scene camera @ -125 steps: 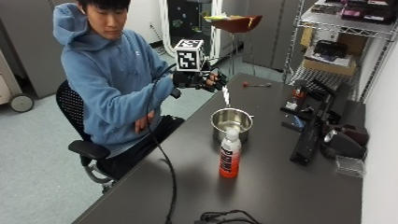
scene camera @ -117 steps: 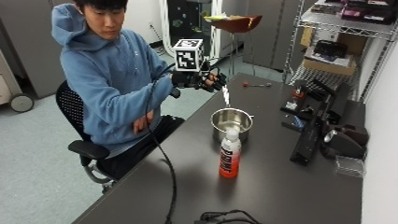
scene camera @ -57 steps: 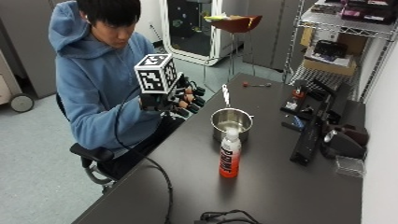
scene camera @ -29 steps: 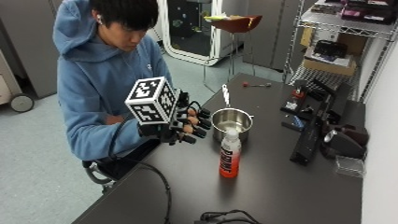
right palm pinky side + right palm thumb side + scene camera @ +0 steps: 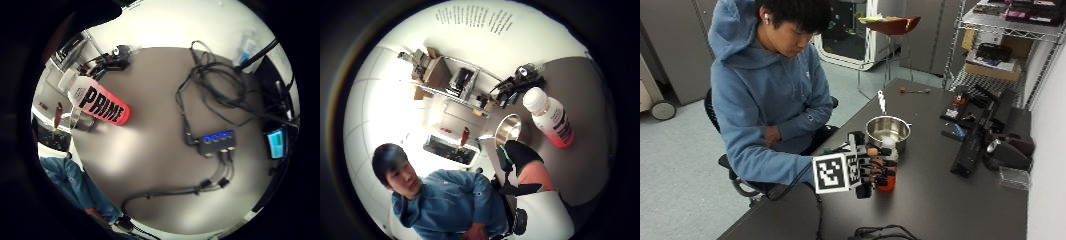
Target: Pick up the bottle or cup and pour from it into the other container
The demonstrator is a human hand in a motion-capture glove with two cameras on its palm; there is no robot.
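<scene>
The Prime bottle [image 5: 887,170] stands upright on the dark table [image 5: 953,205], just in front of the steel pot [image 5: 887,130], handy for pouring. The gloved right hand [image 5: 869,170] reaches beside it, fingers spread, apparently not yet gripping.

We note a glossy clear plastic bottle [image 5: 887,165] with white cap; at its 12 o'clock, a shiny polished metal cup [image 5: 887,131]. The surface [image 5: 959,200] is matt and smooth.
</scene>
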